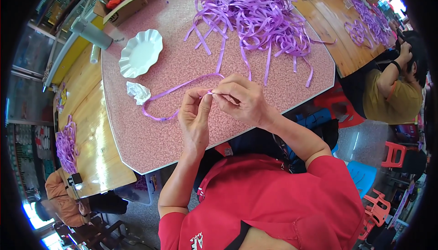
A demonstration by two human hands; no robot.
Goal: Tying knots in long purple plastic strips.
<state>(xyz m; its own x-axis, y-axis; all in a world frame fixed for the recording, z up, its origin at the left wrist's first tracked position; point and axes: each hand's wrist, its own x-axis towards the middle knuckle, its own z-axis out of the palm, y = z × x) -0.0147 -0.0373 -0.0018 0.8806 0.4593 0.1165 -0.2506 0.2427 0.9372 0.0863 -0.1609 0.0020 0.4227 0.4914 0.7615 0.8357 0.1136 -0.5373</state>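
Both of my hands meet above the near part of a pink speckled table (150,145). My left hand (195,113) pinches a purple ribbon (175,87) between thumb and forefinger. From the other side my right hand (242,98) pinches the same ribbon, its fingertips almost touching the left thumb. The ribbon loops out to the left over the tabletop and back toward my fingers. What exactly sits between the fingertips is too small to make out. Beyond my hands lies a large tangled heap of purple ribbons (255,17), with several ends trailing toward me.
Left of my hands are a crumpled white tissue (138,93) and a white scalloped plate (141,53). Farther back stand a grey-green bottle (91,32) and an open cardboard box (125,1). People sit at wooden tables on both sides, near more purple ribbons (67,145). Red and blue stools stand at right.
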